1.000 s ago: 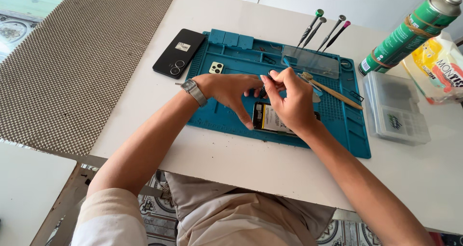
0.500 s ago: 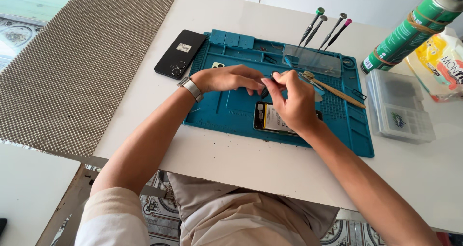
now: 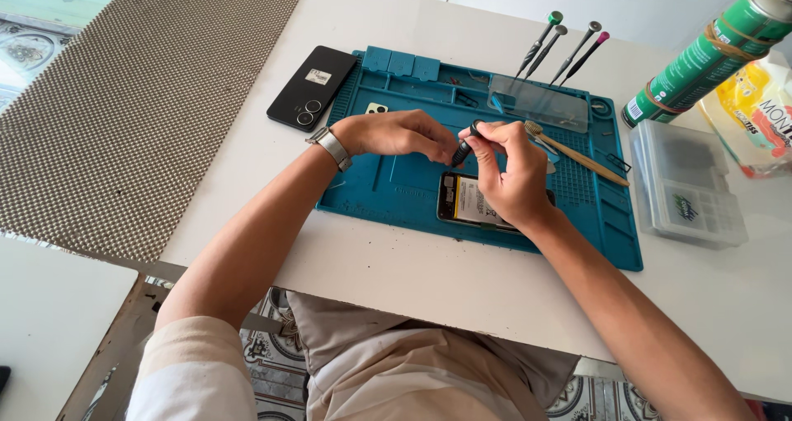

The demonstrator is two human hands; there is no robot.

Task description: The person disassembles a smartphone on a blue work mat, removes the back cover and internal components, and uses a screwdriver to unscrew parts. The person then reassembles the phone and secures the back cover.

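Observation:
An opened phone [image 3: 469,200] with its battery showing lies on a blue repair mat [image 3: 396,182]. My right hand [image 3: 511,177] hovers over the phone and pinches a small black screwdriver [image 3: 465,147] by its top. My left hand [image 3: 400,134], with a metal watch at the wrist, has its fingertips closed around the screwdriver's lower end, just above the phone's top edge. What sits at the tool's tip is hidden by my fingers.
A black phone back cover [image 3: 312,87] lies left of the mat. Several screwdrivers [image 3: 561,45] stand at the mat's far edge. A wooden-handled brush [image 3: 577,153], a clear parts box [image 3: 685,186], a green spray can [image 3: 709,49] and a brown textured mat [image 3: 132,99] surround the work.
My left hand slid left from the phone, then returned to meet the right hand at the screwdriver. The right hand stayed over the phone.

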